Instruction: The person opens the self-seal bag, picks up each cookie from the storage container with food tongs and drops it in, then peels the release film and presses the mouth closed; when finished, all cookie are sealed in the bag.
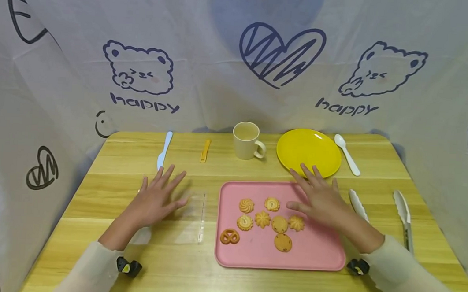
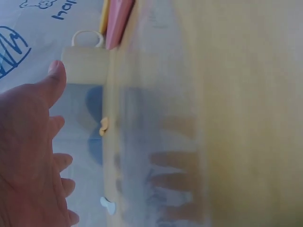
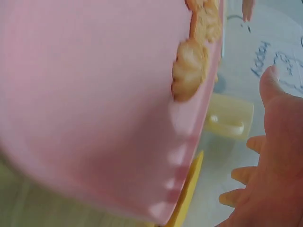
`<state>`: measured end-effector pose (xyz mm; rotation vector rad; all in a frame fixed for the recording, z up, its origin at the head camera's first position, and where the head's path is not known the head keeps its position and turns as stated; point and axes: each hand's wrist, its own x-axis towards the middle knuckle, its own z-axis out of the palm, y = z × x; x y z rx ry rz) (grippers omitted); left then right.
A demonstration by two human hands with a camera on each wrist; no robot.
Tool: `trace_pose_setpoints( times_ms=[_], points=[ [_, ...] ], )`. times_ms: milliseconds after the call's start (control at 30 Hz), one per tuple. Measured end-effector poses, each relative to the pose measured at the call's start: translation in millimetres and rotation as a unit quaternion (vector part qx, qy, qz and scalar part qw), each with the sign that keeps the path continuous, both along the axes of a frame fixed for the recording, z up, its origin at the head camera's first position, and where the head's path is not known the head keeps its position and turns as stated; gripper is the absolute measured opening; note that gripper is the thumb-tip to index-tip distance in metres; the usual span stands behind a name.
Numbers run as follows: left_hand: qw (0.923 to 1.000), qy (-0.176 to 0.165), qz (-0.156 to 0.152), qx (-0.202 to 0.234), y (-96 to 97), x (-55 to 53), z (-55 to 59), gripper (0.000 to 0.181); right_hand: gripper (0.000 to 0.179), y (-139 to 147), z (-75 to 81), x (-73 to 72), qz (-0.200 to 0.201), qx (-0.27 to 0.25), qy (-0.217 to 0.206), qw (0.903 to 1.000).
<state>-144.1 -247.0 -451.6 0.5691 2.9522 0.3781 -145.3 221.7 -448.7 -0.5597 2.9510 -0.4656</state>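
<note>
My left hand is spread with fingers apart over a clear plastic sheet or bag, nearest the light blue knife. Its fingers look straight in the left wrist view and nothing is in them. My right hand spreads above the right part of a pink tray, its fingertips near a yellow plate. On the tray lie several cookies and a pretzel. Whether the hands touch anything below, I cannot tell. Tongs lie beside the right forearm, partly hidden by it.
Along the back of the wooden table stand a cream mug and a small orange-yellow utensil. A white spoon lies right of the plate. A printed cloth hangs behind and at the sides.
</note>
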Motion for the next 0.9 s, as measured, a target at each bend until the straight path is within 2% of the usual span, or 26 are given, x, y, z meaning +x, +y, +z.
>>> trace_pose_setpoints(
  times_ms=[233,500,700,900],
  points=[
    [0.9988,-0.013,-0.039,0.024,-6.2,14.7,-9.1,0.076,0.093,-24,-5.5,2.4,0.061,-0.003,0.004,0.9981],
    [0.9961,-0.029,-0.077,0.033,-12.6,29.4,-18.0,0.08,0.093,-56,-10.9,7.0,0.14,-0.001,-0.003,0.9901],
    [0.9952,-0.033,-0.09,0.021,-16.7,36.3,-23.9,0.08,0.095,-84,-7.3,12.0,0.187,0.008,-0.026,0.982],
    [0.9951,-0.037,-0.089,0.023,-15.6,39.0,-25.1,0.078,0.097,-116,-3.2,14.8,0.228,0.013,-0.04,0.9728]
  ],
)
